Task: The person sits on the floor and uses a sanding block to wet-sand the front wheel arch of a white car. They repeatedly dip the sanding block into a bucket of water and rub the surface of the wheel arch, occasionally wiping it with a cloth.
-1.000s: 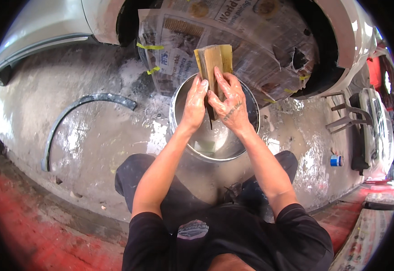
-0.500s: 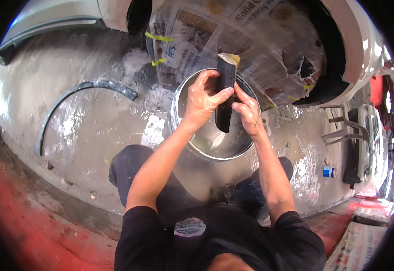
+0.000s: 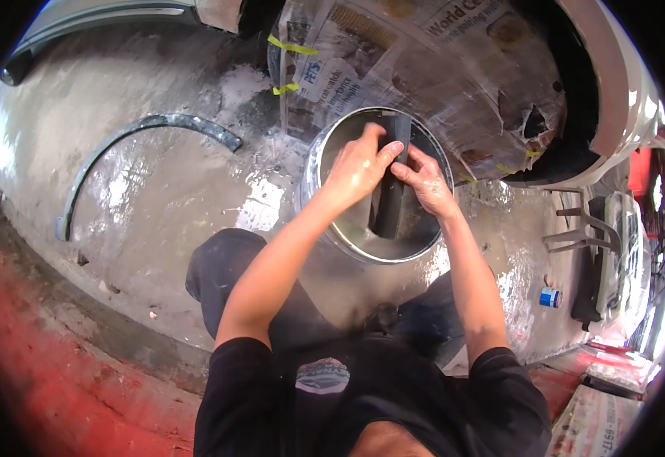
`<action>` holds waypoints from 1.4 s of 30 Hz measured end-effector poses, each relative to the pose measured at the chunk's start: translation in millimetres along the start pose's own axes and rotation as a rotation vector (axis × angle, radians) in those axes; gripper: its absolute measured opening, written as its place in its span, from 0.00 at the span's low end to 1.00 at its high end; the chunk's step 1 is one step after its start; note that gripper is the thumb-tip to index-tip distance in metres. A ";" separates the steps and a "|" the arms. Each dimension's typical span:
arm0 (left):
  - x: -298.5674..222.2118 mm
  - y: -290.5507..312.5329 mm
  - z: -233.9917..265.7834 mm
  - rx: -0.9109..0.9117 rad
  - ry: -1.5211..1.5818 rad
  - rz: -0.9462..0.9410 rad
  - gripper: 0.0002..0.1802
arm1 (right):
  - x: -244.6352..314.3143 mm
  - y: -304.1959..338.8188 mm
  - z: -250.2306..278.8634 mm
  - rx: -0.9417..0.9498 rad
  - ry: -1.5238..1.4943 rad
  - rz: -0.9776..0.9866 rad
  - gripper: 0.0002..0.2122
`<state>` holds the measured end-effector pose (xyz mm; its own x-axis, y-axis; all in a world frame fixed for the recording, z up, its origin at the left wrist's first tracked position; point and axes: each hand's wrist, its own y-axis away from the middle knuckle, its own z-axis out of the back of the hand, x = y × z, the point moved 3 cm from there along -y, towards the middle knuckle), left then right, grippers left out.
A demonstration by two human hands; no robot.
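Observation:
A dark strip of sandpaper stands lengthwise over the mouth of a round bucket. My left hand grips its upper left side, thumb lying across the dark face and the fingers slightly blurred. On its right edge, the wet fingers of my right hand are closed, with the thumb near the left one. The lower end hangs inside the bucket, where greyish water seems to lie. Both hands are within the rim's outline, and my knees flank the bucket.
Newspaper with yellow tape covers a car's wheel area just beyond the bucket. A curved dark strip lies on the wet floor to the left. At right are a low grey stand, a small blue can and a bumper-like part.
Both hands have lowered the sandpaper toward the bucket. Its pale yellowish inner side, visible before at the top, no longer shows. The view has shifted slightly.

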<state>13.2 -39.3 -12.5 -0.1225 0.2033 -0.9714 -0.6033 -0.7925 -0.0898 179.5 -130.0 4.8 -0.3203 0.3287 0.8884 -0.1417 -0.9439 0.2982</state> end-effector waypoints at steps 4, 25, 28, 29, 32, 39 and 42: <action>-19.6 2.1 20.9 -0.014 -0.377 0.020 0.21 | -47.4 -49.4 -28.1 0.284 -0.150 -0.279 0.27; 34.2 -25.1 36.6 -0.273 -0.005 -0.203 0.27 | 153.6 41.1 23.1 0.058 1.607 0.440 0.31; 24.7 -19.8 36.3 -0.217 -0.123 -0.155 0.27 | 271.9 79.4 52.2 -0.395 1.678 0.949 0.33; 25.7 -19.5 39.7 -0.227 -0.136 -0.157 0.28 | 305.5 74.5 57.7 -0.521 1.726 1.055 0.33; 25.3 -22.6 27.9 -0.163 -0.196 -0.162 0.29 | 385.5 50.2 94.1 -0.811 1.931 1.142 0.35; 10.7 -10.4 45.1 -0.021 -0.339 -0.189 0.31 | 476.9 -0.6 48.5 -0.675 1.765 1.027 0.39; 9.4 -22.3 49.8 0.005 -0.337 -0.129 0.32 | 472.1 5.1 53.1 -0.641 1.676 1.059 0.30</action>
<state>-13.8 9.0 -8.7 -0.2977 0.4806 -0.8248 -0.6344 -0.7453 -0.2053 77.3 18.8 444.3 -0.7732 -0.1562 -0.6146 0.5125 -0.7247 -0.4606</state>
